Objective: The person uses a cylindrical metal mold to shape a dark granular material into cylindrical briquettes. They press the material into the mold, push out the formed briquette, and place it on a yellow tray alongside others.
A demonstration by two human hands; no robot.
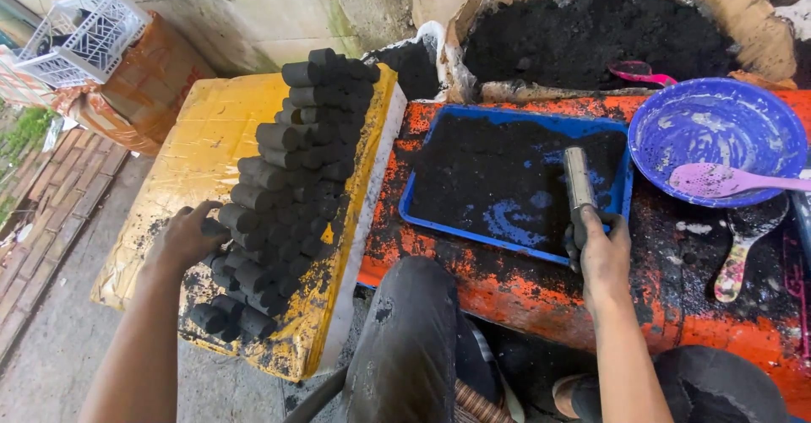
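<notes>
My left hand (187,239) rests against the near end of a stack of black cylindrical briquettes (291,178) piled in rows on a yellow board (198,149); its fingers are curled on one black briquette (215,227). My right hand (601,250) grips the dark handle of a metal tube press (579,178), which lies over a blue tray (439,220) covered with black charcoal powder. Both hands are smeared with soot.
A blue bowl (718,106) with a pink spoon (726,180) sits right of the tray on the orange table (507,292). A pile of black powder (591,39) lies behind, with a pink scoop (640,73). A white crate (80,35) stands at the far left. My knees are below.
</notes>
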